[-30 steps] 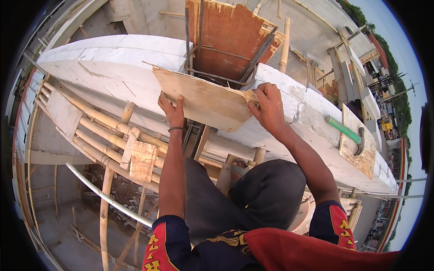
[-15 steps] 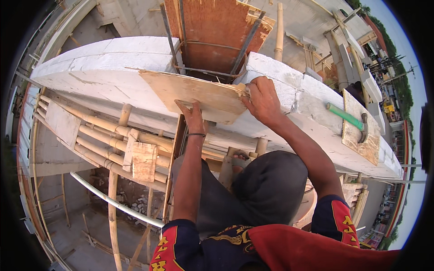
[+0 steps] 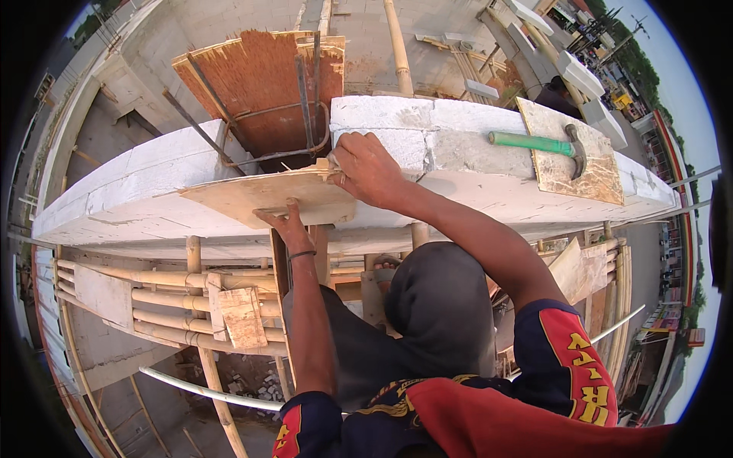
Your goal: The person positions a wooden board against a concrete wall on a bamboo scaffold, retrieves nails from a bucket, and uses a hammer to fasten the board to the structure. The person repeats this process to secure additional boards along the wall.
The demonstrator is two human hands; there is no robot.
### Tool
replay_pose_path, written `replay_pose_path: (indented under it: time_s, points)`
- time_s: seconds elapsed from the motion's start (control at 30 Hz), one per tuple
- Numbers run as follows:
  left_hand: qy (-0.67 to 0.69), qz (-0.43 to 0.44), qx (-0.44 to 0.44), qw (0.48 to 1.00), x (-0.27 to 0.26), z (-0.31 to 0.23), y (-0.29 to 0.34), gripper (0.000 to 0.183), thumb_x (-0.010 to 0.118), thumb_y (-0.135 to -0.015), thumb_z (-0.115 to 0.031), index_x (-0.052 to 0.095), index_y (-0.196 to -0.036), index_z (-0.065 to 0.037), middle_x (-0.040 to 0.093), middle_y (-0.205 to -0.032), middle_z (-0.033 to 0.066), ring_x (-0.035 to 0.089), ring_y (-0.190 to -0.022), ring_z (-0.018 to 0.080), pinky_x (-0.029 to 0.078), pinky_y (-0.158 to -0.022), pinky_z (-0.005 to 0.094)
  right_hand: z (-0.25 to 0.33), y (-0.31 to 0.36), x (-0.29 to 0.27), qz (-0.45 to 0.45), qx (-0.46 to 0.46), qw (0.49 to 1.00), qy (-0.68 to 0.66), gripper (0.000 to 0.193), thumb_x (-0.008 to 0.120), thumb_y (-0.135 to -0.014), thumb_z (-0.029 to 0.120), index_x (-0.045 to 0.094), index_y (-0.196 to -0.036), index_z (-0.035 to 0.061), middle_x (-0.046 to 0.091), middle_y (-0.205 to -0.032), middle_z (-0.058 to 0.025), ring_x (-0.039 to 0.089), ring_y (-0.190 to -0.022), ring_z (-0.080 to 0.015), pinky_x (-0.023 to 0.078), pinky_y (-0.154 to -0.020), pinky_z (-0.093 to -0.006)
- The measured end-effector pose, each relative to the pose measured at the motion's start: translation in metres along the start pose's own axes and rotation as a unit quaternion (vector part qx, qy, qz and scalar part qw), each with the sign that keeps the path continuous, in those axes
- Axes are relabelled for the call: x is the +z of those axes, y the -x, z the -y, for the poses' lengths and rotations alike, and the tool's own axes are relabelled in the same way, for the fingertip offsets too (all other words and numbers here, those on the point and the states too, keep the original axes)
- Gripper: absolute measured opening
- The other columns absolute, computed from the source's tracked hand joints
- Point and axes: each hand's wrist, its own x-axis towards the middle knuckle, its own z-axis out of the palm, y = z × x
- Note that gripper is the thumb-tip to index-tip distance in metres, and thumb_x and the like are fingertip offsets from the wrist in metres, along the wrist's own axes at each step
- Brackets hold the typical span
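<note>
Directly behind the spread fingertips of the left hand [image 3: 289, 231], I see from my remote station a thin tan plywood sheet [image 3: 244, 202] with a splintered upper edge. That hand's fingers are wide apart, pressed to the sheet's near face by its lower edge. The right hand [image 3: 372, 172] I have curled tight, holding the sheet's upper right corner. Beyond both sets of fingers, a ragged reddish-brown plywood panel [image 3: 267, 72] stands behind dark steel bars [image 3: 301, 99], in a gap in the white block wall [image 3: 382, 111]. Well to the right of the right fingers, a green-handled claw hammer [image 3: 531, 143] lies on a stained plywood offcut [image 3: 601, 166]. Nearer me, left of the left fingers, run pale bamboo poles [image 3: 160, 298].
</note>
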Motion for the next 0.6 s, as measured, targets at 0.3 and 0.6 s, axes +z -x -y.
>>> replay_pose_path:
  time_s: [0.3,0.6]
  points:
    - [0.006,-0.009,0.013,1.000,-0.004,0.010,-0.008,0.101,0.065,-0.088,-0.010,-0.012,-0.153,-0.013,0.015,-0.155,0.0209,0.027,-0.139,0.0304,0.023,-0.116,0.0407,0.000,-0.005,0.001,0.005,-0.016,0.999,-0.047,0.035,0.076,-0.071,0.022,0.063,-0.099,0.0050,0.058,-0.099,-0.0061,0.052,-0.093,-0.0248,0.039,-0.079,-0.0391]
    - [0.004,0.004,0.088,0.996,-0.003,-0.007,-0.006,0.097,0.063,-0.088,-0.008,-0.009,-0.154,-0.014,0.014,-0.156,0.0192,0.031,-0.134,0.0308,0.023,-0.115,0.0409,-0.003,-0.010,0.002,0.050,0.047,0.989,-0.130,0.031,0.075,-0.073,0.021,0.065,-0.100,0.0087,0.064,-0.104,-0.0006,0.051,-0.098,-0.0242,0.037,-0.085,-0.0408]
